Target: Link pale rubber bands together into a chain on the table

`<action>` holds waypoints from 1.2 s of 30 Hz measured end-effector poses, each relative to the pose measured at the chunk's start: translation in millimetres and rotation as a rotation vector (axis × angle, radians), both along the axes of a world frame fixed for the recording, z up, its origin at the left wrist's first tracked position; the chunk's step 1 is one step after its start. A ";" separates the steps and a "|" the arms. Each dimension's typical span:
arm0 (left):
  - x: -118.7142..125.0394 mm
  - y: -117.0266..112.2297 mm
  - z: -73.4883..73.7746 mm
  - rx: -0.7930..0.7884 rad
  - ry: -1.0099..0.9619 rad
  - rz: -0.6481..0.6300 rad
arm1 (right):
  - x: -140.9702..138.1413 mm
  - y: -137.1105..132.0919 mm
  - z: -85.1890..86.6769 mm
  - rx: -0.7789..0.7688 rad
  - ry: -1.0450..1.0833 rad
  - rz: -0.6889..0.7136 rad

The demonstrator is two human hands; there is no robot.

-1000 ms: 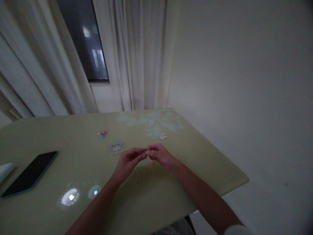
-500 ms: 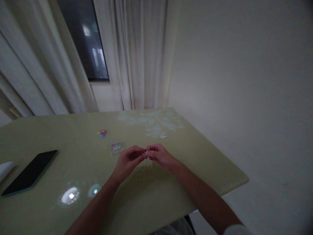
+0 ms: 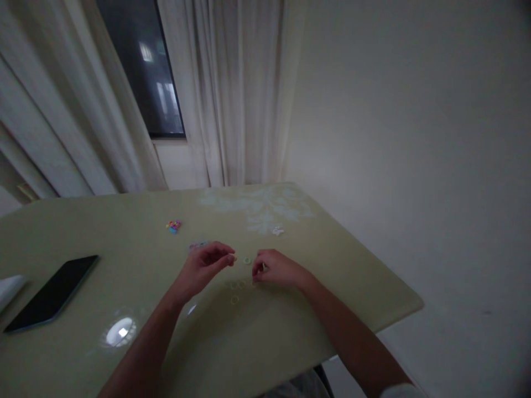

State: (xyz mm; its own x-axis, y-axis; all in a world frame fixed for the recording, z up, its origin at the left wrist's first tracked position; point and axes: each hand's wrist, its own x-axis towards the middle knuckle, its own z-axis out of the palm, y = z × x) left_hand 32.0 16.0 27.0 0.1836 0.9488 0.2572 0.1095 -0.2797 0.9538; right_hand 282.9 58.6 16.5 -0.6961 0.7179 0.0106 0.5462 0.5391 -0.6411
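My left hand (image 3: pixel 205 268) hovers over the green table (image 3: pixel 290 331), fingers curled into a pinch near a small pale ring (image 3: pixel 248 260) that lies on the tabletop; whether the pinch holds anything is too small to see. To the ring's right, my right hand (image 3: pixel 276 269) rests with its fingers curled down onto the table. Several small yellowish rings (image 3: pixel 234 299) lie just in front of both hands. A small clear packet (image 3: pixel 196 245) is partly hidden behind my left hand.
A black phone (image 3: pixel 52 293) lies at the left, a white object (image 3: pixel 8 288) at the left edge. A colourful small piece (image 3: pixel 173 226) and a white piece (image 3: pixel 277 230) lie farther back. Curtains and a dark window stand behind; the table's right edge drops to the floor.
My hands, pinched together over a small ring, have parted. The left moved left, the right lowered to the table, and a ring now lies between them.
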 end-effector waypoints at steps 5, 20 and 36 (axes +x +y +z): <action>-7.7 -5.8 14.6 0.013 0.290 -0.159 | -10.2 -9.9 -5.7 0.015 -0.164 -0.029; 14.1 -15.0 -9.1 -0.052 0.909 -0.242 | -29.5 -2.9 -38.0 0.210 -0.015 0.021; 31.4 -16.5 -13.5 -0.042 1.104 -0.160 | -30.7 -13.6 -20.8 0.290 -0.268 0.084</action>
State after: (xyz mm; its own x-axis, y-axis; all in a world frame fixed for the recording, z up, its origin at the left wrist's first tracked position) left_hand 63.3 -0.5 13.5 0.4129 0.8977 -0.1541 0.8681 -0.3366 0.3649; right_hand 252.2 45.0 -4.3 -0.7579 0.6522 0.0143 0.6198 0.7267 -0.2963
